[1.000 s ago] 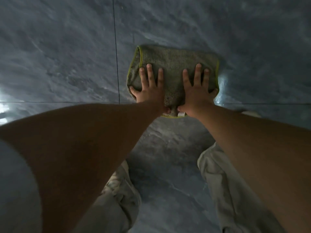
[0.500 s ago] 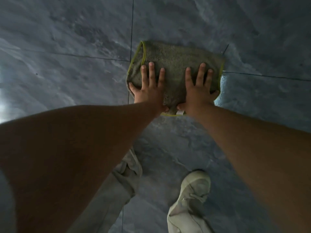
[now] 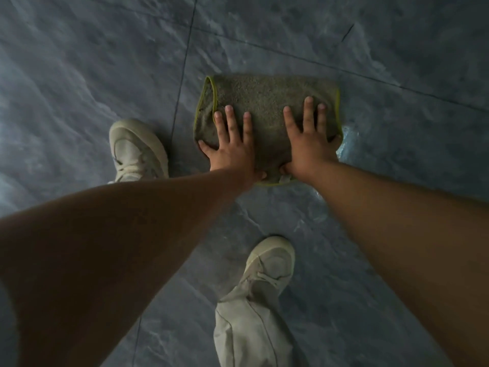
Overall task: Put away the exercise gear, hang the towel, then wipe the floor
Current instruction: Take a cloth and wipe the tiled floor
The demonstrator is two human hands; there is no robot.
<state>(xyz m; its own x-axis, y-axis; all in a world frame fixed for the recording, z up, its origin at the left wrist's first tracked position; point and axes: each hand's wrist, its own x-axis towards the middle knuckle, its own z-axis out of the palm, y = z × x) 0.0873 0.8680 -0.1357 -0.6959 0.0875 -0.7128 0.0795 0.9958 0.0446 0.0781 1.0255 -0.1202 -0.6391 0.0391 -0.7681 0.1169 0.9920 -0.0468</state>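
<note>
While a pale shoe [image 3: 137, 149] stands on the grey tiled floor [image 3: 79, 75] at the left, the left hand [image 3: 232, 153] lies flat on the near left part of the folded green cloth [image 3: 267, 102], fingers straight and slightly spread, pressing it to the tile. The right hand [image 3: 311, 145] presses the cloth's right half the same way, palm down with straight fingers. A wet sheen [image 3: 352, 139] shows on the tile at the cloth's right edge.

Dim, bluish, wide-angle view.
Faint light glanced off the floor [image 3: 79, 75] at the left edge, with a wet sheen at right centre; the lower corners were dark, soft and stretched.
</note>
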